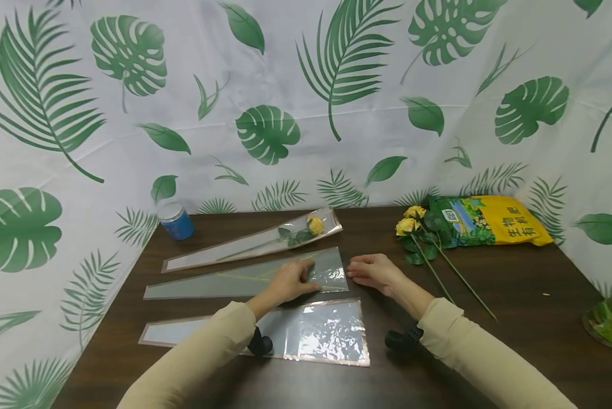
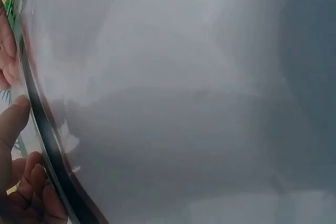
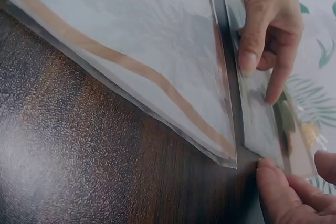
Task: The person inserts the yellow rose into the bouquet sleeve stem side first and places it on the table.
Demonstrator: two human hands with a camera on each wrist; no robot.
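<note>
Three long tapered clear sleeves lie side by side on the table. On the middle sleeve [image 1: 204, 287] rests my left hand [image 1: 290, 279], its thumb and fingertips spread apart on the film near the wide end. That same hand [image 3: 270, 35] touches the film fingertips-down in the right wrist view. My right hand [image 1: 380, 274] is at the wide end's edge, fingertips right at the film's rim and thumb apart from them. Nearest to me lies another sleeve [image 1: 331, 335], flat and shiny. The far sleeve [image 1: 255, 241] contains a yellow rose [image 1: 315, 225] with its stem.
Yellow roses [image 1: 408, 225] with long bare stems lie to the right. Behind them is a yellow-green bag [image 1: 505, 221]. A blue jar [image 1: 176, 221] stands at the back left, and a glass container [image 1: 610, 321] at the right edge. A leaf-printed cloth [image 1: 265, 74] hangs behind the table.
</note>
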